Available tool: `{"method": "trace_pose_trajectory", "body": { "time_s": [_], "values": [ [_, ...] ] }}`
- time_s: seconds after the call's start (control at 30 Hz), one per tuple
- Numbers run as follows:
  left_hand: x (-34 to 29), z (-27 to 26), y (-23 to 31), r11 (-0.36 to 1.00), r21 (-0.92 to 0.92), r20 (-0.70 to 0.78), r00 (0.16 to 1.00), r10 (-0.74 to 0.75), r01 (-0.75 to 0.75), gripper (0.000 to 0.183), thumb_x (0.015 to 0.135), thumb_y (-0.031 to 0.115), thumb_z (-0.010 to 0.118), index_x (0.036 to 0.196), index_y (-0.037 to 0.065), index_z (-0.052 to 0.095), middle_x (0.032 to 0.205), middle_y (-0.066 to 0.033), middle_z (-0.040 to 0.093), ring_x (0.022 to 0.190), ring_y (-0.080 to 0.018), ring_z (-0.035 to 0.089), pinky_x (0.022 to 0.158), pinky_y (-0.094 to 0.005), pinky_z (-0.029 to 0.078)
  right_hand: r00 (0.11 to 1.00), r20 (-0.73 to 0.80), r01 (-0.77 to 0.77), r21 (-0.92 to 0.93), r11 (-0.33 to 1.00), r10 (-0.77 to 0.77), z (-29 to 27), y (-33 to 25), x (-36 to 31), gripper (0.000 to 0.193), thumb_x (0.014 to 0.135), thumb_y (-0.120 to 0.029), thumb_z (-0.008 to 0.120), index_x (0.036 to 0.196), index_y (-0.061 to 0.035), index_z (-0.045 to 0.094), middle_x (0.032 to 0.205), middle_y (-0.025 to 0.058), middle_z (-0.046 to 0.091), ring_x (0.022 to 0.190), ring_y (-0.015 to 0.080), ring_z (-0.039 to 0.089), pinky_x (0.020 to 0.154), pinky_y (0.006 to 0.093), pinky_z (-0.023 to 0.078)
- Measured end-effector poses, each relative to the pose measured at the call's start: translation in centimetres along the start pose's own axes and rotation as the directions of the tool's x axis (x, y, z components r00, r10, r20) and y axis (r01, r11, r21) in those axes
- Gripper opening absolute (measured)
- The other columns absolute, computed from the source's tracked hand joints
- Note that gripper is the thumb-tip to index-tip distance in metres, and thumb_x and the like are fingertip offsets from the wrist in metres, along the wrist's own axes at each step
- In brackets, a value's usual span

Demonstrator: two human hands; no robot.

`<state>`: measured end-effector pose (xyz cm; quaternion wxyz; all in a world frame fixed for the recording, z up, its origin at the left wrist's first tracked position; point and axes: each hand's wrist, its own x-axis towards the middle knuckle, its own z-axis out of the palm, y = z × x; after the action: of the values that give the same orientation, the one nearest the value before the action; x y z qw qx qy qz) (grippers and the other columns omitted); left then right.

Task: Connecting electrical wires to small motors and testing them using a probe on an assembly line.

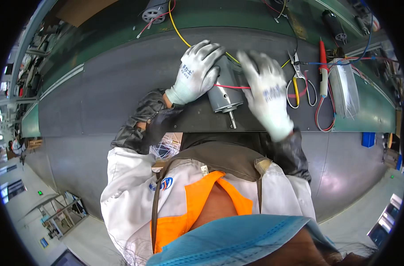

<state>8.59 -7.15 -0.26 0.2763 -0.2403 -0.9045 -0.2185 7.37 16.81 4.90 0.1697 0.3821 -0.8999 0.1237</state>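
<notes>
A grey cylindrical electric motor [223,98] lies on the dark bench mat, its metal shaft [232,119] toward me. My left hand [197,71], in a white-grey glove, is closed over the motor's upper left side. From there a red wire [231,87] runs across the motor and goes under my right hand [266,86]. That gloved hand is beside the motor's right side, its fingers stretched out and slightly blurred by motion. Whether it touches the wire is hidden. A yellow wire [179,34] passes behind my left hand.
Right of my right hand lie scissors [296,66] with a yellow grip, a red-and-white pen-shaped tool [323,66] with a cord, and a clear plastic-wrapped bundle [344,88]. Along the far green strip are another motor [155,11] and a black motor [334,25]. A blue box [368,139] is at right.
</notes>
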Motion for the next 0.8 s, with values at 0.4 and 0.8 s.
{"method": "trace_pose_trajectory", "body": {
  "time_s": [0.4,0.8],
  "values": [
    [-2.3,-8.7,2.9,-0.062,-0.452,0.794,0.37,-0.482,0.89,0.083,0.097,0.075,0.045,0.131,0.0,0.058,0.094,-0.0104,0.069,0.073,-0.0155,0.067,0.065,-0.0326,0.057,0.773,0.164,0.32,0.734,0.599,-0.613,-5.1,-8.0,7.0,0.02,0.074,-0.018,0.064,0.085,-0.0052,0.075,0.076,0.0163,0.07,0.07,0.0347,0.069,0.068,0.0438,0.056],
    [0.0,-1.4,-1.4,0.757,0.056,0.456,0.658,-0.599,0.651,0.067,0.109,0.054,0.033,0.103,-0.001,0.07,0.095,-0.0316,0.067,0.101,-0.0476,0.064,0.087,-0.0498,0.048,0.709,-0.275,0.538,0.807,0.245,-0.649,2.8,-7.4,-1.7,0.038,0.094,-0.026,0.067,0.124,-0.002,0.068,0.113,0.0211,0.071,0.103,0.0363,0.068,0.089,0.0415,0.054]
  ]
}}
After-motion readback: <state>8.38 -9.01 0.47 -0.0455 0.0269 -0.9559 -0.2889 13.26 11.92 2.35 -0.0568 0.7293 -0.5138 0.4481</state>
